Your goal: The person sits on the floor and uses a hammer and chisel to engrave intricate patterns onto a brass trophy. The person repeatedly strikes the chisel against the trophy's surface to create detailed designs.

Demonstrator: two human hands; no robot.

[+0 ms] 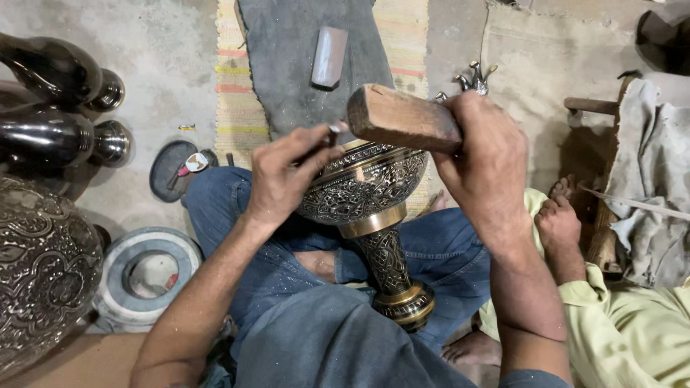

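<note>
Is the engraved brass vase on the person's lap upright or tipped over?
Tipped. The vase lies slanted across the lap, its round foot toward the person and its rim away.

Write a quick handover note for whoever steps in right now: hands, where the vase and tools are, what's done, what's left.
Left hand: pinches a small chisel, tip at the rim of the engraved brass vase.
Right hand: gripping a wooden mallet, head raised just above the chisel.
The vase lies tilted across the lap, foot toward the body.
A sharpening stone lies on the grey cloth ahead.
Done: bowl and stem show dense engraving.
Left: the rim band under the chisel appears to be in progress; how far it has got cannot be told.
</note>
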